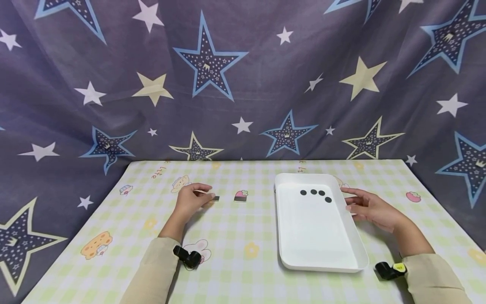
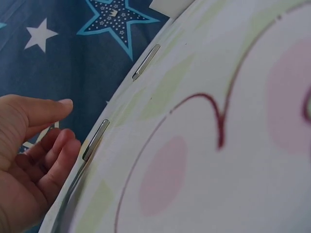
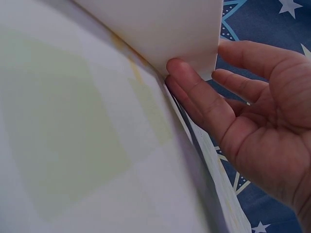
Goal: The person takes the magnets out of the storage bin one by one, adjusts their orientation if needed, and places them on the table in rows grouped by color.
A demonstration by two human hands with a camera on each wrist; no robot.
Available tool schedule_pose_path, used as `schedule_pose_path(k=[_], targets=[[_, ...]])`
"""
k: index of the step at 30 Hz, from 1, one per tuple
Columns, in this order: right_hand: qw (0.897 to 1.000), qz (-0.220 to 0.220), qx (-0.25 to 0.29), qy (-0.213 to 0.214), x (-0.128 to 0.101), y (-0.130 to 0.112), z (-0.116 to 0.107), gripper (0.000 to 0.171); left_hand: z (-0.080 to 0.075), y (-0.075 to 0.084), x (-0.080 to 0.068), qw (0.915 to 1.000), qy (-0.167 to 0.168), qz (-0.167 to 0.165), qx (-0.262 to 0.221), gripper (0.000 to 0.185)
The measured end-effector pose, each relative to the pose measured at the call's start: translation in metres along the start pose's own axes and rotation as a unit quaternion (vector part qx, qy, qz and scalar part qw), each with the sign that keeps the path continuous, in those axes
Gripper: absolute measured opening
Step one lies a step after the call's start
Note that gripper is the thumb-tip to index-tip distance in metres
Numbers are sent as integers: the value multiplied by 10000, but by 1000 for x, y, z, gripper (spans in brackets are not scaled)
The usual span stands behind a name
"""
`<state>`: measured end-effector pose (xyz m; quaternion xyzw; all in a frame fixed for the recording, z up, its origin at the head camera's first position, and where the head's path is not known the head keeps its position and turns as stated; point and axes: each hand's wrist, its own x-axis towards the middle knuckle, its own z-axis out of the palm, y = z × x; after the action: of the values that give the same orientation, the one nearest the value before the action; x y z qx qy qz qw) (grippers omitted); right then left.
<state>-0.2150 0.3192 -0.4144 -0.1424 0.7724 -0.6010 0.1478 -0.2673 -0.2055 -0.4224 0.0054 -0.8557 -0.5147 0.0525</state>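
Note:
Close to the fingertips of my left hand (image 1: 191, 200) lies a small flat rectangular piece (image 1: 216, 198), dark with a silvery edge. In the left wrist view this piece (image 2: 96, 141) sits just beyond the fingers, and there is a gap between thumb and fingers with nothing held. A second such piece (image 1: 240, 199) lies a little to the right, over a printed strawberry. A white rectangular tray (image 1: 322, 267) stands right of centre. Several black discs (image 1: 313, 192) lie near its far end. My right hand (image 1: 373, 211) touches the tray's outer right wall with fingers extended.
A pale checked cloth (image 1: 250, 228) with cartoon prints covers the table, whose far edge meets a dark star-patterned curtain (image 1: 212, 114). Black wrist cameras are worn on both beige sleeves (image 1: 153, 266).

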Motion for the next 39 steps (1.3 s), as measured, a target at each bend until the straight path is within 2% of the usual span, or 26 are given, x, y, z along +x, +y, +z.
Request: schedule_pose_path(k=[7,17,29,39], targets=[[10000,10,-15,21,1,0,1,61,1,6,-2,9990,-168,68,-414,31],[10000,-8,11,-7,1,1,1,61,2,13,-5,9972,-484,276,-489,34],[10000,-8,64,-16,1,2,0,61,9,24,-9,9963,-574,410,-484,30],[9999,141,48,-19,2,0,0,64,16,32,-12,9948,-584,729,-394,27]])
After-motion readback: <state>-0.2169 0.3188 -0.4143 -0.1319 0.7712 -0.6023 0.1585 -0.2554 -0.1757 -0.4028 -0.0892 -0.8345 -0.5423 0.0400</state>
